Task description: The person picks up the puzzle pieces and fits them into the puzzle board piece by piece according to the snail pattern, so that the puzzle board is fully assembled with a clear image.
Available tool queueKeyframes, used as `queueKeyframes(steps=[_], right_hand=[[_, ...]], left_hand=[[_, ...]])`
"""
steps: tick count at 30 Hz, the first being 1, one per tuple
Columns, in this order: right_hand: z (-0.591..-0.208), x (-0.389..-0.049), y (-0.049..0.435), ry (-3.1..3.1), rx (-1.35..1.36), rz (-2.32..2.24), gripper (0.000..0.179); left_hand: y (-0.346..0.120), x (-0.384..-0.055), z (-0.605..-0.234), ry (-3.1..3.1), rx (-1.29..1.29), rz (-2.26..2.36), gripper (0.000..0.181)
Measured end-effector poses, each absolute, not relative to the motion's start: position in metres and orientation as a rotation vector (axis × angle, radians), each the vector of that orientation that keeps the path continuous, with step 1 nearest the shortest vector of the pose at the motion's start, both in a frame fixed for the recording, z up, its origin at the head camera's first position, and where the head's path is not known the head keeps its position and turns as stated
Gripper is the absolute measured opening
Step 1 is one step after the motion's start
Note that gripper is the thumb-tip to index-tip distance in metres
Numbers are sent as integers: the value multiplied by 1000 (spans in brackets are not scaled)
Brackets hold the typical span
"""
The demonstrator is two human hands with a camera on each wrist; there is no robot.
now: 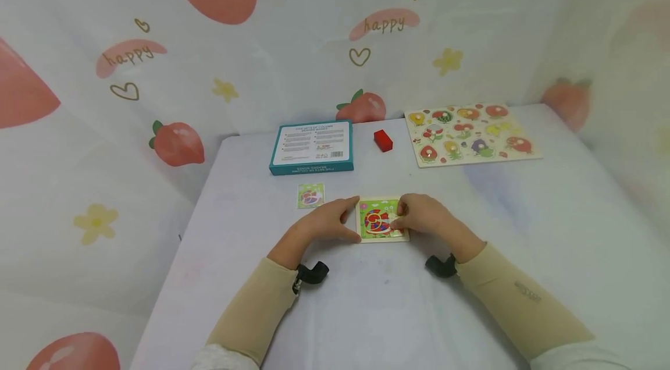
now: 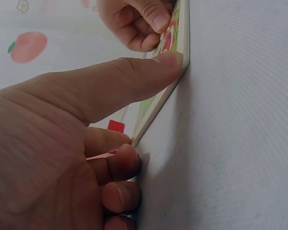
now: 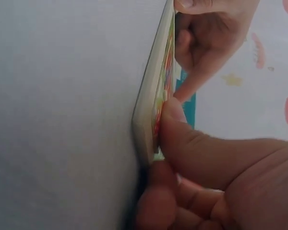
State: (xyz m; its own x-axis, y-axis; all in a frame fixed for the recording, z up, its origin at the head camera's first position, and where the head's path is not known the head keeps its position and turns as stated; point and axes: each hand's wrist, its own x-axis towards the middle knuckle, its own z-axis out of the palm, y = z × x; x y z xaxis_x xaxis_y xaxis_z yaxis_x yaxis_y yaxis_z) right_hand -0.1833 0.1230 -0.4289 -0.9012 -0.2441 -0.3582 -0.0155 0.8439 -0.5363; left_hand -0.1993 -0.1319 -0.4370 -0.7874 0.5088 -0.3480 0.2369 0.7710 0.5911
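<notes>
A small square wooden puzzle board (image 1: 382,240) with a green background and a red snail picture lies flat on the table. My left hand (image 1: 332,219) holds its left side, thumb at the near corner and index finger at the far corner; the other fingers curl beside the edge in the left wrist view. Over the right part of the picture, my right hand (image 1: 425,214) has thumb and index finger together, pinching what looks like a puzzle piece, mostly hidden by the fingers. In the right wrist view the right thumb (image 3: 175,115) rests on the picture.
Beyond the left hand lies a small snail picture card (image 1: 311,195). Farther back are a teal-edged box (image 1: 312,148), a red block (image 1: 383,141) and a fruit peg puzzle (image 1: 471,134) at the right. A printed cloth (image 1: 293,38) hangs behind the table.
</notes>
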Motion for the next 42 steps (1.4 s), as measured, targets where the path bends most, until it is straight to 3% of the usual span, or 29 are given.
queueKeyframes(steps=[14,21,26,35,42], right_hand=[[-431,-190,113,2658,-373,-510,39],[-435,-200,116,2500,-402,-874,21],[-433,-203,114,2493,-428,-887,11],[-422,-193,110,2608,-465,-639,28],[-412,-182,107,2649,-503,-471,19]], left_hand=[[-148,-201,-441,2472,537,734,99],[-149,-202,-441,2480,528,737,98],[-148,-203,-439,2482,537,729,98],[-144,-202,-435,2479,536,722,98],[-140,-205,-431,2478,565,708,99]])
